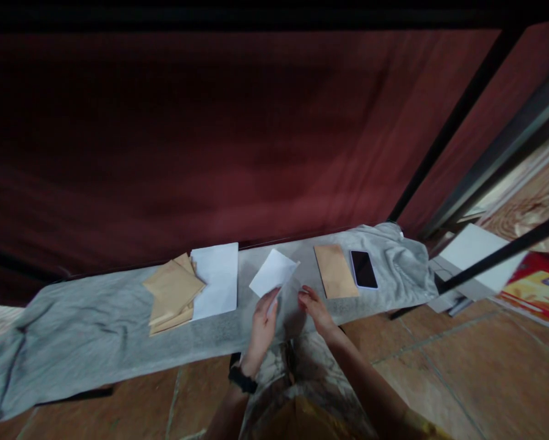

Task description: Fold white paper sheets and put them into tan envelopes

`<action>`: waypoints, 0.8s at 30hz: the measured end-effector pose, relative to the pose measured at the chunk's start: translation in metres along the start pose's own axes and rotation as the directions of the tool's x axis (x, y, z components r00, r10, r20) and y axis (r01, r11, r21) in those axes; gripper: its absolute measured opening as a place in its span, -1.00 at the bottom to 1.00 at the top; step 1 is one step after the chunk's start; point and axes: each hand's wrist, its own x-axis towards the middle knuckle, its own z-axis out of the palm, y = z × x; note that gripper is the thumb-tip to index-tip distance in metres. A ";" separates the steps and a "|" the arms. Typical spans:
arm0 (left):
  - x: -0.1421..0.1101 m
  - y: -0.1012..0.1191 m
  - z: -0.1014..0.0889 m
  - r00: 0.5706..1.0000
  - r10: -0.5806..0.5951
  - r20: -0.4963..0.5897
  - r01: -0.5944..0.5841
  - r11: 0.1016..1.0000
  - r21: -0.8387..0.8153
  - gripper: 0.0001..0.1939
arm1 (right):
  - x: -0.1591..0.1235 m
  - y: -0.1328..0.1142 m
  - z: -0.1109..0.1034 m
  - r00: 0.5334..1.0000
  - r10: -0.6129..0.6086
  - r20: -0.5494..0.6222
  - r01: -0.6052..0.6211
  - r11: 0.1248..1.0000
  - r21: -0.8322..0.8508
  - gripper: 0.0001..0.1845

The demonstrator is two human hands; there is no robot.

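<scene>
A folded sheet of white paper is tilted above the grey cloth, with one narrow edge turned up on its right side. My left hand grips its lower edge between thumb and fingers; a dark band circles that wrist. Just right of the paper, my right hand has its fingers bent and slightly apart, and I see nothing in it. A brown envelope lies flat beyond the right hand. To the left of the paper is a stack of white sheets, partly covered by a pile of brown envelopes.
The grey cloth covers a long, narrow bench, wrinkled at both ends. A phone rests right of the single envelope. Dark red fabric hangs behind, between black bars. White boxes and a red-yellow package are at far right.
</scene>
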 end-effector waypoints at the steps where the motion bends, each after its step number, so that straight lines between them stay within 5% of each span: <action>1: -0.003 -0.008 0.002 0.999 0.020 0.044 -0.021 0.999 0.024 -0.59 | 0.000 0.002 -0.002 1.000 -0.021 -0.013 0.021 0.999 -0.025 -0.36; 5: -0.016 -0.045 0.004 0.994 -0.095 0.058 0.091 0.994 0.064 -0.64 | 0.000 0.013 -0.014 0.981 -0.194 -0.019 0.184 0.951 -0.248 -0.41; 9: -0.023 -0.066 -0.001 0.983 -0.181 -0.014 0.182 0.981 0.072 -0.63 | -0.001 0.021 -0.023 0.939 -0.338 0.069 0.327 0.810 -0.486 -0.69; 16: -0.011 -0.067 -0.006 0.961 -0.214 -0.178 0.228 0.971 0.067 -0.46 | 0.008 0.016 -0.006 0.908 -0.408 0.098 0.365 0.654 -0.662 -0.88; 19: -0.004 -0.066 -0.008 0.951 -0.235 -0.201 0.278 0.936 0.217 -0.32 | 0.012 0.017 0.002 0.903 -0.419 0.093 0.346 0.583 -0.735 -0.86; 24: -0.001 -0.064 -0.008 0.943 -0.261 -0.206 0.328 0.835 0.442 -0.29 | 0.012 0.023 0.000 0.886 -0.440 0.148 0.312 0.329 -0.891 -0.82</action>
